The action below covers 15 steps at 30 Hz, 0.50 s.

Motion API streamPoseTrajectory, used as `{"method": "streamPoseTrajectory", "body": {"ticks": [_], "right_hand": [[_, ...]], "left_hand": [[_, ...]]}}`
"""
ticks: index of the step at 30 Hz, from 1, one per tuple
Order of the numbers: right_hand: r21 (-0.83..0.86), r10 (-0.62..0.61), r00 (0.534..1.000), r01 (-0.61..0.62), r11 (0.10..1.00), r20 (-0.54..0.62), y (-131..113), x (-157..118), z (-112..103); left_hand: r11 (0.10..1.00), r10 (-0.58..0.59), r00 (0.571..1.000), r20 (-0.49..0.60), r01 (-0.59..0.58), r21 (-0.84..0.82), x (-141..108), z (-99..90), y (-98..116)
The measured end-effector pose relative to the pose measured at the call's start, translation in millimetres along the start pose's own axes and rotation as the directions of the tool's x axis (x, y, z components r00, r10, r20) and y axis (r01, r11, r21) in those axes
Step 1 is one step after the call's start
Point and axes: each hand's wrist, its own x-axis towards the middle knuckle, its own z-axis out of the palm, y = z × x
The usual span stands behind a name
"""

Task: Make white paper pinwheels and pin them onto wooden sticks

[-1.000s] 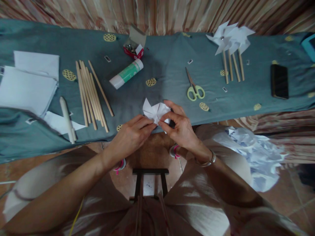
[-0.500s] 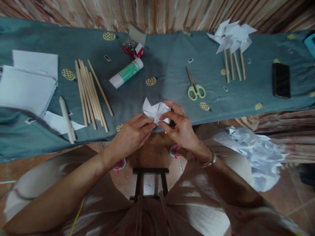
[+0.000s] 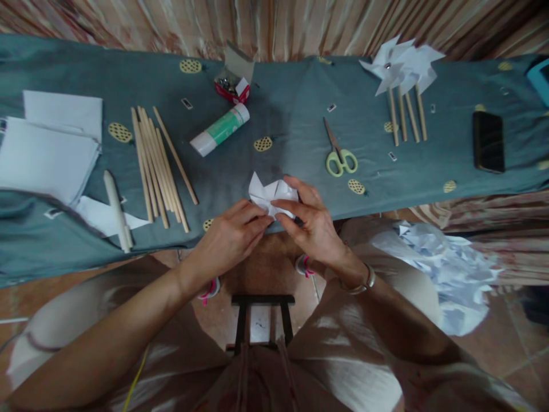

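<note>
A folded white paper pinwheel [image 3: 262, 191] is held between both hands over the table's front edge. My left hand [image 3: 234, 232] pinches its lower left part, fingers pressed together. My right hand [image 3: 313, 220] grips the right side, with a fingertip lying across the paper's middle and the thumb at its lower edge. Behind the paper lie green-handled scissors [image 3: 342, 162] and a white and green glue tube [image 3: 221, 130]. Several wooden sticks [image 3: 160, 166] lie to the left of my left hand.
An open red box [image 3: 233, 88] of small metal pieces stands at the back. White sheets [image 3: 47, 154] and a white pen-like tool [image 3: 115, 206] lie left. Finished pinwheels [image 3: 401, 66] and a phone [image 3: 489, 141] lie right. A plastic bag [image 3: 450, 274] of paper scraps is below the table.
A finger of my right hand has shifted slightly left across the paper's middle. My left hand has kept its hold, and the paper has barely moved.
</note>
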Motion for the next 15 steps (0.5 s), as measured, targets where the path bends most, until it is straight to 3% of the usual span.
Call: {"method": "streamPoseTrajectory", "body": {"ticks": [15], "right_hand": [[-0.098,-0.074,0.997,0.074,0.992,0.008,1.9,-1.1,1.9]], "left_hand": [[0.999,0.05,0.998,-0.049,-0.049,0.024,1.5,1.0,-1.7]]}}
